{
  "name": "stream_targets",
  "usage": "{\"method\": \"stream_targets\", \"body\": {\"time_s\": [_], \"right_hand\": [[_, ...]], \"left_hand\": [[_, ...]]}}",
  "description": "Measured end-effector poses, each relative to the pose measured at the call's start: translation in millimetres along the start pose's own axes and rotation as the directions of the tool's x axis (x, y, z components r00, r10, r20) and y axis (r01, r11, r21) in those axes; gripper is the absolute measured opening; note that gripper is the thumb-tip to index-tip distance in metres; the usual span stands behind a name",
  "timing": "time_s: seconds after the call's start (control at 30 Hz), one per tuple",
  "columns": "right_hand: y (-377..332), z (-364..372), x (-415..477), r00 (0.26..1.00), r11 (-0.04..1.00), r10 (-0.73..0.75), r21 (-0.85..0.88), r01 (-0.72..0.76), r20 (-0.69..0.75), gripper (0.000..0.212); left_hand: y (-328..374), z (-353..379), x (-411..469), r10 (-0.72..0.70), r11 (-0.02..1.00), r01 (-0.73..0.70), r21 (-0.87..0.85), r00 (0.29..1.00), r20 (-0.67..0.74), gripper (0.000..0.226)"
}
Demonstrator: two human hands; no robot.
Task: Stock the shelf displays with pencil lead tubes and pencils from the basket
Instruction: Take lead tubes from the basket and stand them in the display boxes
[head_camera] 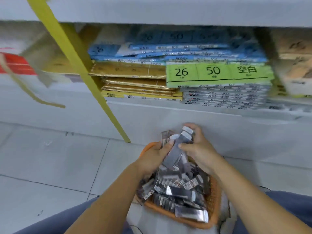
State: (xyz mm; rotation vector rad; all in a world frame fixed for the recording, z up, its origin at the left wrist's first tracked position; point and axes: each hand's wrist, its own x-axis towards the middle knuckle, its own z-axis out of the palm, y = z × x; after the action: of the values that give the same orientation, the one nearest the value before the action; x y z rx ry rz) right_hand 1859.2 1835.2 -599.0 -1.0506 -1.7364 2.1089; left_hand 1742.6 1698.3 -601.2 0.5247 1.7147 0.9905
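Left hand (154, 158) and right hand (198, 150) grip lead tubes (175, 152) above orange basket (214, 198).

floor (50, 157) left of basket (215, 196): open | yellow post (112, 119): slants down just behind basket | shelf (168, 112): full of paper packs (219, 71), small gap on top

A green pack (219, 74) at 1 o'clock says 26, 50 and 空白 in big black print. The blue packs (168, 53) at 12 o'clock show a faint 26 and 50. The yellow pack (143, 97) under them shows a small 50. Labels on the tubes (179, 188) at 6 o'clock are too blurry to read.
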Motion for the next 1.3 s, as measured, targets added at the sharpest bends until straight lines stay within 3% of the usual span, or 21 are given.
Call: {"method": "stream_targets", "body": {"time_s": [0.07,0.17,0.27,0.37,0.5,0.73,0.83,0.93,1.03,1.2,1.3], "right_hand": [[-27.8,4.9,-15.6,0.993,0.99,-0.117,0.079,0.113,0.036,0.062],[-67.3,13.4,-38.6,0.964,0.965,-0.257,0.062,0.253,0.073,0.06],[-111.3,21.3,-61.9,0.908,0.911,-0.403,-0.049,0.41,0.114,0.059],[-155.5,24.3,-81.3,0.85,0.842,-0.496,-0.141,0.52,0.174,0.056],[-205.7,30.1,-97.9,0.825,0.817,-0.507,-0.166,0.552,0.251,0.055],[-267.9,46.8,-102.9,0.769,0.763,-0.583,-0.15,0.629,0.261,0.042],[-280.2,55.2,-95.7,0.739,0.725,-0.63,-0.16,0.67,0.238,0.046],[-286.4,61.9,-83.6,0.739,0.712,-0.633,-0.202,0.673,0.229,0.043],[-292.7,71.6,-75.7,0.753,0.73,-0.623,-0.188,0.657,0.212,0.036],[-302.5,86.2,-61.0,0.717,0.651,-0.67,-0.313,0.692,0.193,0.014],[-311.1,85.4,-58.5,0.738,0.681,-0.647,-0.291,0.672,0.191,0.019]], "left_hand": [[19.9,-3.8,-17.9,0.024,0.991,-0.017,-0.135,0.998,0.051,0.09],[53.5,-8.4,-43.4,0.118,0.973,-0.102,-0.209,0.991,0.066,0.094],[88.8,-16.9,-75.1,0.238,0.959,-0.221,-0.176,0.968,0.08,0.04],[115.7,-28.0,-102.9,0.316,0.924,-0.299,-0.238,0.948,0.036,0.029],[148.7,-41.1,-129.3,0.415,0.844,-0.38,-0.379,0.91,0.01,0.039],[193.5,-61.0,-154.7,0.514,0.796,-0.535,-0.282,0.844,-0.151,0.051],[191.7,-63.2,-148.3,0.537,0.717,-0.577,-0.391,0.815,-0.218,0.04],[192.6,-65.6,-143.0,0.551,0.676,-0.614,-0.406,0.788,-0.274,0.026],[196.9,-75.3,-142.3,0.56,0.664,-0.653,-0.364,0.757,-0.337,0.03],[200.3,-89.0,-138.8,0.559,0.653,-0.671,-0.352,0.74,-0.374,0.021],[201.5,-98.9,-136.2,0.514,0.604,-0.678,-0.418,0.733,-0.446,0.039]]}}
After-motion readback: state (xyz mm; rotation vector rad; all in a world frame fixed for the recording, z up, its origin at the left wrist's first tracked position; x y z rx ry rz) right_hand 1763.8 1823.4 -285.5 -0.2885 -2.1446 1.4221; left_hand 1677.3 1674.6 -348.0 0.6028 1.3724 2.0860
